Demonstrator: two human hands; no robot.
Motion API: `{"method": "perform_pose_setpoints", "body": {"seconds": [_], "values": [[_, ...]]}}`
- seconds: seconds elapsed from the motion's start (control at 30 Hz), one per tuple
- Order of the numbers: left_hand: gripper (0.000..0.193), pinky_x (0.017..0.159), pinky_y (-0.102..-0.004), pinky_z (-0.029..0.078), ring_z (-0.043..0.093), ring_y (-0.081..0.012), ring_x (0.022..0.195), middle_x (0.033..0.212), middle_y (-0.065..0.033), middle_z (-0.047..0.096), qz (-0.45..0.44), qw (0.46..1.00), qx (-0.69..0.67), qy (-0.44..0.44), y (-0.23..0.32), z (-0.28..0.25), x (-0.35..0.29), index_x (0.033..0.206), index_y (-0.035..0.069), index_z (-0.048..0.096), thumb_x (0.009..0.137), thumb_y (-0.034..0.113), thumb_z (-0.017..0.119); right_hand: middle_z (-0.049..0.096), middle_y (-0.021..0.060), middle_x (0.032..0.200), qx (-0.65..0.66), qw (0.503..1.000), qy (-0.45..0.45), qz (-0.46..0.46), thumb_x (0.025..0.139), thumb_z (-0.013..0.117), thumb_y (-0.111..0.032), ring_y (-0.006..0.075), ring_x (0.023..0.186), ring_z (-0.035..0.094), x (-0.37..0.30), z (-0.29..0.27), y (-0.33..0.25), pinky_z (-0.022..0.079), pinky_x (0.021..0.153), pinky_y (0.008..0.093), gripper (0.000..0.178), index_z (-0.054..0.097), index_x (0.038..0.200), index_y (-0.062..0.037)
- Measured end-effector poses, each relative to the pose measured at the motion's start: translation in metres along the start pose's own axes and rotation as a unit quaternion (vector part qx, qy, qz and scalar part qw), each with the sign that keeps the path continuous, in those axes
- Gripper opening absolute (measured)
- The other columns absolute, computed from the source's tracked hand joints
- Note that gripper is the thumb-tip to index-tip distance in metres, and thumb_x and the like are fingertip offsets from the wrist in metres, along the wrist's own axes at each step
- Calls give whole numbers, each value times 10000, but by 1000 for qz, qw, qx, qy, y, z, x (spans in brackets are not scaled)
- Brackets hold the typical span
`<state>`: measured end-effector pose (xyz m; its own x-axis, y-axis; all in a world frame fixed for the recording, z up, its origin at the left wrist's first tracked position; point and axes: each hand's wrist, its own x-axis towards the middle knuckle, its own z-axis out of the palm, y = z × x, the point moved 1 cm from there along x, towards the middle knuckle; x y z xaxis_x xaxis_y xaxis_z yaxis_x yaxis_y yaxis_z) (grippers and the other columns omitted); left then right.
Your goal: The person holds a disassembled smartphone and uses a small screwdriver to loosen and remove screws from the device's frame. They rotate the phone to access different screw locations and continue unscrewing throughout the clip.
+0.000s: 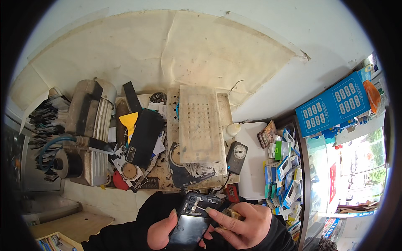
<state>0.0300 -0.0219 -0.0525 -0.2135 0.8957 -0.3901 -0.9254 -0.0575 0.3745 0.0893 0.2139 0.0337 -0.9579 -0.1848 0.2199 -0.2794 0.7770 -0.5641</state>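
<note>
A dark phone [190,221] with its back cover off lies in my left hand [161,232], which grips it from below and from the left edge. My right hand [243,224] is closed on a small thin tool [201,208] whose tip touches the phone near its camera block. A brownish object [231,214] is also tucked under the fingers of my right hand. Both hands are at the lower middle of the view, just in front of the workbench edge.
A perforated metal plate [200,123] lies on the cluttered bench beside a black phone panel [144,136], a yellow scraper [129,121], a grey pump machine [86,134] and a black dial unit [237,157]. Small boxed accessories [284,167] fill the right shelf.
</note>
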Motion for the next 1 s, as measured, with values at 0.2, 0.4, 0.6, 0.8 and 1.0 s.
{"method": "perform_pose_setpoints", "body": {"seconds": [0.2, 0.4, 0.6, 0.8, 1.0], "values": [[1024, 1064, -520, 535, 665, -385, 1199, 1374, -276, 599, -15, 999, 25, -13, 4, 2, -3, 1617, -6, 301, 1012, 820, 288, 507, 85, 779, -25, 999, -30, 11, 860, 809, -203, 284, 569, 569, 2, 2, -4, 469, 516, 384, 551, 737, 1405, -252], [1019, 1051, -506, 539, 659, -380, 1209, 1391, -280, 590, -1, 1000, -16, -14, -11, -4, -4, 1615, -10, 311, 1019, 814, 243, 499, 77, 766, -15, 999, -43, 7, 850, 813, -199, 275, 562, 565, 3, 6, -4, 463, 509, 384, 545, 747, 1389, -245], [1027, 1079, -505, 520, 650, -381, 1230, 1475, -241, 545, 69, 983, -139, -101, -17, -10, 0, 1629, -6, 308, 1023, 810, 163, 486, 72, 742, 6, 998, -57, -12, 856, 805, -193, 256, 551, 543, 2, 13, -4, 436, 494, 386, 515, 762, 1368, -228], [1067, 1088, -522, 516, 650, -391, 1240, 1570, -213, 496, 13, 996, -60, 64, -10, 4, -9, 1651, 8, 282, 995, 838, 134, 474, 66, 736, 19, 997, -70, -23, 857, 796, -191, 252, 550, 530, -1, 20, -4, 422, 496, 381, 508, 766, 1364, -213], [1033, 1094, -531, 516, 649, -390, 1242, 1582, -205, 489, 9, 996, -61, 68, -6, 6, -7, 1656, 12, 271, 1014, 812, 145, 466, 63, 735, 27, 997, -70, -25, 843, 796, -190, 255, 547, 525, -2, 22, -4, 422, 499, 380, 522, 768, 1365, -212]]}}
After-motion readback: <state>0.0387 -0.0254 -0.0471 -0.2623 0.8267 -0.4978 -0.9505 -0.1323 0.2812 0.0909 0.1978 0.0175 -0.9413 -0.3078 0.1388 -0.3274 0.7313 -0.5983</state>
